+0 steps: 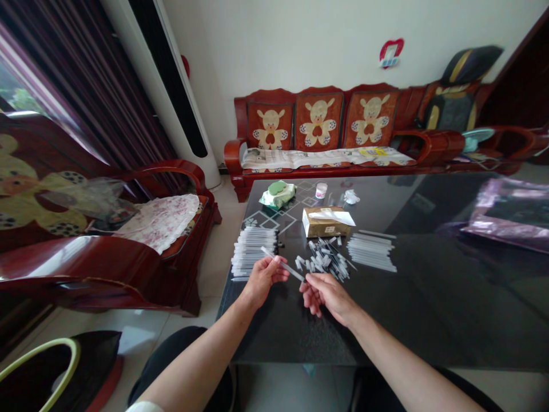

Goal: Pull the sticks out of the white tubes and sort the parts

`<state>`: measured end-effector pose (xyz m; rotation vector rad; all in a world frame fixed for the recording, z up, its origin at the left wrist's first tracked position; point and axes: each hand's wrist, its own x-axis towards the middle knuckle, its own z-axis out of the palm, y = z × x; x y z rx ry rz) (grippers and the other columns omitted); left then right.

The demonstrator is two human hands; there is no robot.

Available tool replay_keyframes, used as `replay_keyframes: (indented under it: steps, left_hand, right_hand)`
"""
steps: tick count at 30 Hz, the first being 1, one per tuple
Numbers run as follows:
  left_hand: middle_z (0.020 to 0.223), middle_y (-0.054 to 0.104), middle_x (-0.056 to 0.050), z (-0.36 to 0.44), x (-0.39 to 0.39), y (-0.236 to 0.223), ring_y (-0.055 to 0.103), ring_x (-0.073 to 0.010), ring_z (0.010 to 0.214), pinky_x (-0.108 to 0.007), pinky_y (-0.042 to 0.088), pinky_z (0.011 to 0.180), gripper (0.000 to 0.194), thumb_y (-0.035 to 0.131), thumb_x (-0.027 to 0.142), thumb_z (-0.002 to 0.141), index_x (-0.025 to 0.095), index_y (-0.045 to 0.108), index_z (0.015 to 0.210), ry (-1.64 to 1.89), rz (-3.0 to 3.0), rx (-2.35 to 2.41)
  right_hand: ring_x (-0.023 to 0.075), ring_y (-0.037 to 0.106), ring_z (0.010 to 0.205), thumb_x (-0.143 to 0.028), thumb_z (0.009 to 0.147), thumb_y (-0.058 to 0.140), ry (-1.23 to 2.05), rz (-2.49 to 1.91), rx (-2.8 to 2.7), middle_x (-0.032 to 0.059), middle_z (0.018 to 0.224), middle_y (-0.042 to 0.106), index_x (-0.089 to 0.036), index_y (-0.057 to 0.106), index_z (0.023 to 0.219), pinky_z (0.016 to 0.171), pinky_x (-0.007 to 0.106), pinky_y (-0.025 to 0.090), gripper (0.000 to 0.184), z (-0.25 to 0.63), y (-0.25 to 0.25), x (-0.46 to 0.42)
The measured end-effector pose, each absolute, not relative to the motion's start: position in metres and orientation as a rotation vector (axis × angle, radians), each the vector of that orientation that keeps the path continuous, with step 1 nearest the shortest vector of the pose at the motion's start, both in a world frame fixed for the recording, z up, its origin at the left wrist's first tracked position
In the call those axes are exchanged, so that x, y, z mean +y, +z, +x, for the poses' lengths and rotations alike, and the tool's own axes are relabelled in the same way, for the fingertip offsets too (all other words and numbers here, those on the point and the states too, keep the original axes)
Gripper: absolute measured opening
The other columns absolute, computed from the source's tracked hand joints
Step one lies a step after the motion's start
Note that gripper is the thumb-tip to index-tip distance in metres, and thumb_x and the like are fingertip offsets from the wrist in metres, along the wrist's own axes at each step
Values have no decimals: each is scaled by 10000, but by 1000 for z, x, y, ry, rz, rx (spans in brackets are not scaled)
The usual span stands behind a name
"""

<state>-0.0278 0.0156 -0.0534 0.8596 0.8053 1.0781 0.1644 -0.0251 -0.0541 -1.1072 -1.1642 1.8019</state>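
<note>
At the left of the glossy black table (412, 320), slim, translucent white plastic pens (254, 252) lie side by side in a row. Just right of them, your left hand (265, 279) pinches a slim, translucent whitish pen (293, 272), held slanting over the table. Your right hand (329, 293) pinches its right end; the hands are apart, joined only by it. Beyond your right hand lies a loose heap of small clear and black plastic pieces (325, 258), before a gold tissue box (323, 230); farther right, a row of slender whitish tubes (372, 252).
</note>
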Motion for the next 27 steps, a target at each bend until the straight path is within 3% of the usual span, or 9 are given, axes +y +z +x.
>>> replay_keyframes:
  steps: [10,17,23,27]
  left_hand:
    - [651,666,-58,-26,16,-56,623,-108,559,-211,507,589,338,658,419,771,91,640,849,1099,860,849]
    - [633,663,-53,-24,15,-54,621,-112,552,-220,507,590,359,669,441,752,93,641,839,1095,856,862]
    - [642,660,-51,-24,16,-54,616,-108,555,-220,502,596,370,678,447,740,92,643,841,1103,851,858]
    - [646,660,-54,-24,16,-56,618,-111,560,-225,504,598,368,673,445,745,91,640,843,1095,862,850]
  right_hand:
    - [78,511,367,-496,798,554,1802,-1096,-1160,12,551,624,-118,583,787,323,162,351,379,165,-52,-26]
    - [96,547,414,-411,673,709,1687,-1148,-1120,9,570,639,-137,563,746,367,184,407,319,165,-53,-23]
    - [107,561,406,-558,806,501,1795,-1117,-1153,47,593,653,-112,599,819,354,195,405,457,164,-53,-24]
    - [92,543,400,-489,732,627,1727,-1144,-1177,14,572,640,-124,583,783,354,183,391,371,165,-54,-24]
